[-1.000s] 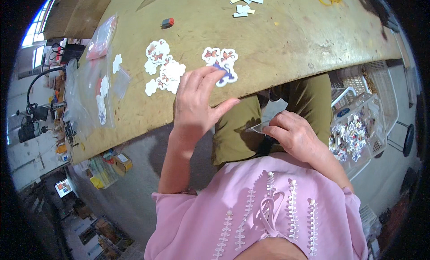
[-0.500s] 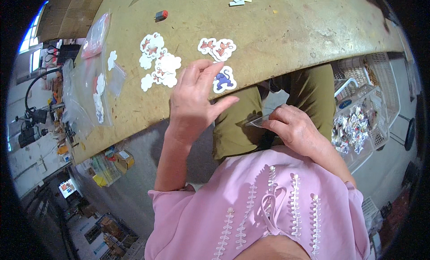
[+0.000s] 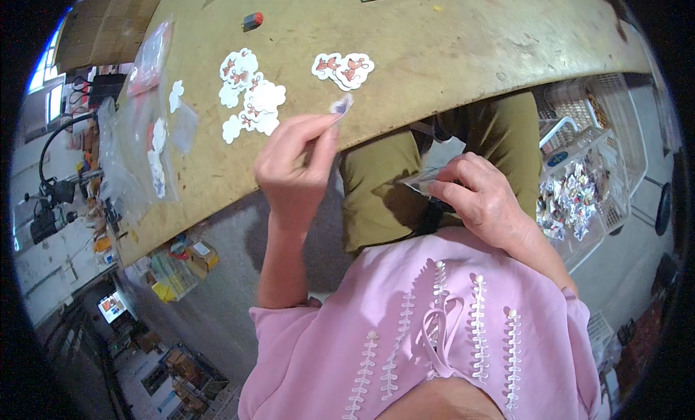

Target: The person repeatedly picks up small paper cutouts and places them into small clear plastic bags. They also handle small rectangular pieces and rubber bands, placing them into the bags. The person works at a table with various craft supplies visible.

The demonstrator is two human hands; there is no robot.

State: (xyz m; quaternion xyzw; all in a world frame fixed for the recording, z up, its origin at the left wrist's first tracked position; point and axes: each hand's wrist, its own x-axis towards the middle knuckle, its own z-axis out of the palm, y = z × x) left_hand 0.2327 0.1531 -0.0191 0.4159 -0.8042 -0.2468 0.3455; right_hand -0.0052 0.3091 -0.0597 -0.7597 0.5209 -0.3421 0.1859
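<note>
head view: my left hand [image 3: 295, 170] is raised at the table's near edge, thumb and forefinger pinched on one small die-cut sticker [image 3: 341, 103], which stands lifted off the wood just at the edge. i hold it by its lower rim, so the printed face stays free of my fingers, i'd judge

my right hand [image 3: 483, 199] sits lower, over my lap at about 3 o'clock from the left, fingers closed on the mouth of a small clear plastic bag [image 3: 434, 179]. the bag lies across my olive trousers [image 3: 376, 188], mouth turned toward the left hand, which looks like the way to keep it ready to receive. whether anything is inside it i cannot tell

on the worn yellowish table [image 3: 463, 43], at 12 o'clock from the pinched sticker and near it, lies a small overlapped pair of white-edged stickers [image 3: 344, 67]. at 10 o'clock a bigger loose cluster of stickers [image 3: 250, 94] is spread out flat, within easy reach. further left, at 9 o'clock, clear bags [image 3: 145, 141] with stickers in them lie heaped by the table's end

off to the far right, at 3 o'clock and below table level, a white wire basket [image 3: 590, 181] holds a heap of filled packets
</note>
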